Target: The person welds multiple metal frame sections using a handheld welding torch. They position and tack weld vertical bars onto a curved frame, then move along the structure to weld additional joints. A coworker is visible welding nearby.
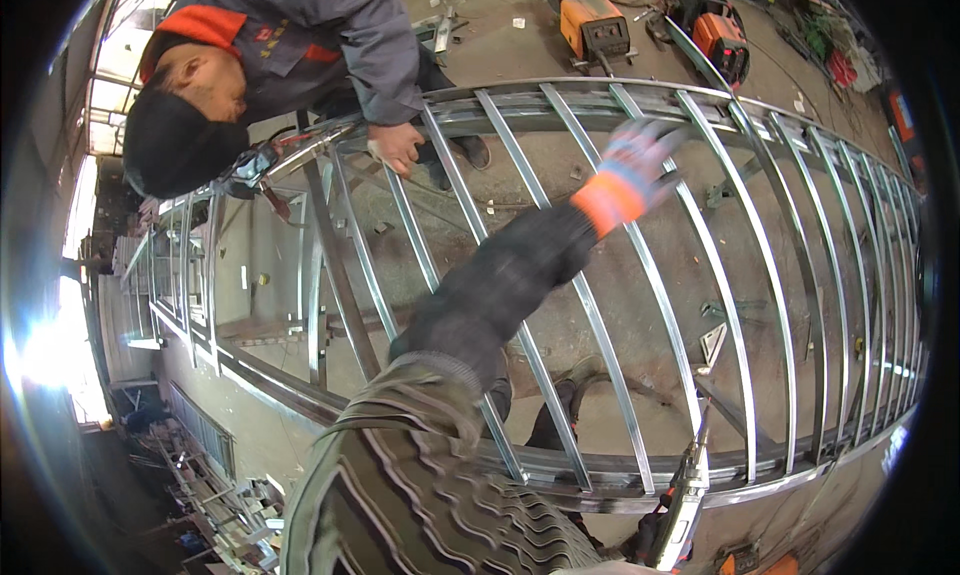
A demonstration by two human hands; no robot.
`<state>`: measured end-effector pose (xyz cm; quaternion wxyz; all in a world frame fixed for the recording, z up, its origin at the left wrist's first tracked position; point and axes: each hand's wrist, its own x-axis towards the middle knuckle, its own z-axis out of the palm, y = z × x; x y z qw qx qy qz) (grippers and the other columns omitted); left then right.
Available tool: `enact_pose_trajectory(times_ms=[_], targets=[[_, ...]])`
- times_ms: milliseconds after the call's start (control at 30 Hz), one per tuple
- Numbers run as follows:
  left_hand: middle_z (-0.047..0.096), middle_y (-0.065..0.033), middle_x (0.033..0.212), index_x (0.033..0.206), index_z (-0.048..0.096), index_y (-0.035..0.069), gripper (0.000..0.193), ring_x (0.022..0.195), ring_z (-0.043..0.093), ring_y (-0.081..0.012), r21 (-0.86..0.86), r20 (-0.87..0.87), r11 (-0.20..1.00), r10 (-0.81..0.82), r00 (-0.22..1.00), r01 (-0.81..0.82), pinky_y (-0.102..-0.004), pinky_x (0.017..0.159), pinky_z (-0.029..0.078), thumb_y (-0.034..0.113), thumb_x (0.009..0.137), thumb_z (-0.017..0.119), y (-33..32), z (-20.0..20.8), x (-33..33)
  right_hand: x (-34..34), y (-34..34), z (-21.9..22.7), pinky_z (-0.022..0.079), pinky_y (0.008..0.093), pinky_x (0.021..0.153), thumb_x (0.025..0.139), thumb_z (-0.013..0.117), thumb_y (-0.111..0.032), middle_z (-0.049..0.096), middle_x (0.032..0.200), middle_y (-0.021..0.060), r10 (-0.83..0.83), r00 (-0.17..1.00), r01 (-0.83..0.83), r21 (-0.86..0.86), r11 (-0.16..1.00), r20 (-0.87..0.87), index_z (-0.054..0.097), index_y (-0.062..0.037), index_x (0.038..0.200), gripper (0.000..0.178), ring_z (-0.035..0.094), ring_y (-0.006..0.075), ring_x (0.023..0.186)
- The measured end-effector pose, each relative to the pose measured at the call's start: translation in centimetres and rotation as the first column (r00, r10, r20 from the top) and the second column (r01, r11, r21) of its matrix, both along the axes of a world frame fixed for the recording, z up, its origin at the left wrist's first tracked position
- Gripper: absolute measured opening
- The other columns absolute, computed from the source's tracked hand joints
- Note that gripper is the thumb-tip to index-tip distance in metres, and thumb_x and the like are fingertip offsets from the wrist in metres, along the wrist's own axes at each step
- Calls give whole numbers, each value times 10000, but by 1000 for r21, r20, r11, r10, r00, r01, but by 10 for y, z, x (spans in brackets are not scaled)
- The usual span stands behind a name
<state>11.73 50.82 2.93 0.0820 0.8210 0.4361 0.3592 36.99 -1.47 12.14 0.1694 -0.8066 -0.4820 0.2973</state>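
Note:
My left hand [630, 175], in a grey glove with an orange cuff, stretches out over the metal bars of a large curved frame [640, 250]. It is smeared by motion, but the fingers look extended, with nothing visible in them. At the lower edge, a slim pale tool that looks like a welding torch [682, 510] points up beside the frame's near rail. My right hand [648, 538] is at its lower end, mostly cut off and dark. Across the frame, a co-worker's bare hand [397, 147] rests at the end of one bar.
The co-worker [300, 35] leans over the far left with a dark head covering. Orange welding machines [592, 25] stand on the floor beyond the frame, with cables around them. A triangular metal piece [712, 345] lies below the bars. Metal stock [215, 505] is piled at lower left.

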Motion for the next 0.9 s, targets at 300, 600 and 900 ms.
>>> enact_pose_trajectory(times_ms=[300, 600, 900], targets=[[479, -278, 1467, 1507, 420, 40, 865, 1358, 454, -458, -367, -12, 399, 901, 433, -840, -510, 1148, 374, 251, 781, 841, -321, -39, -304, -49, 47, 26, 548, 386, 747, 789, 676, -13, 722, 1030, 147, 150, 988, -136, 327, 935, -19, 648, -20, 1241, 454, 669, 227, 823], [730, -200, 911, 1338, 558, 52, 567, 810, 714, -377, -810, 66, 170, 977, 201, -561, -467, 727, 565, 218, 838, 767, -328, -115, -291, -132, 40, 66, 554, 379, 693, 740, 687, -74, 754, 969, 76, 333, 761, -468, 116, 876, 557, 704, -78, 1017, 278, 697, 258, 771], [723, -252, 972, 1414, 497, 90, 602, 929, 705, -456, -770, 13, 225, 941, 337, -597, -508, 786, 562, 244, 869, 703, -320, -83, -285, -168, -13, 81, 544, 344, 698, 769, 743, -61, 766, 988, 69, 63, 997, -53, 183, 982, -47, 701, -34, 1118, 352, 661, 152, 776]])
